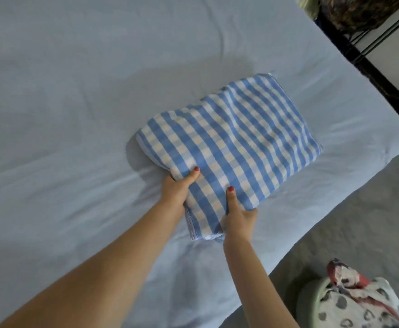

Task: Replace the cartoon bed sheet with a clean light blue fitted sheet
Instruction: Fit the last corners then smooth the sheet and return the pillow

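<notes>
A light blue fitted sheet (70, 110) covers the mattress, with a few creases. On it lies a pillow (236, 138) in a blue-and-white checked case. My left hand (177, 190) grips the pillow's near left edge, thumb on top. My right hand (238, 218) grips the near corner of the same pillow, thumb on top and fingers tucked under. At the bottom right, the cartoon sheet (354, 301), white with grey hearts and red patches, sits bundled in a pale green basket (309, 301) on the floor.
The bed's right edge runs diagonally from the upper right to the bottom centre, with grey carpet (349, 223) beyond it. A black metal bed frame (368, 67) stands at the head end, with a dark patterned bundle (359, 10) behind it.
</notes>
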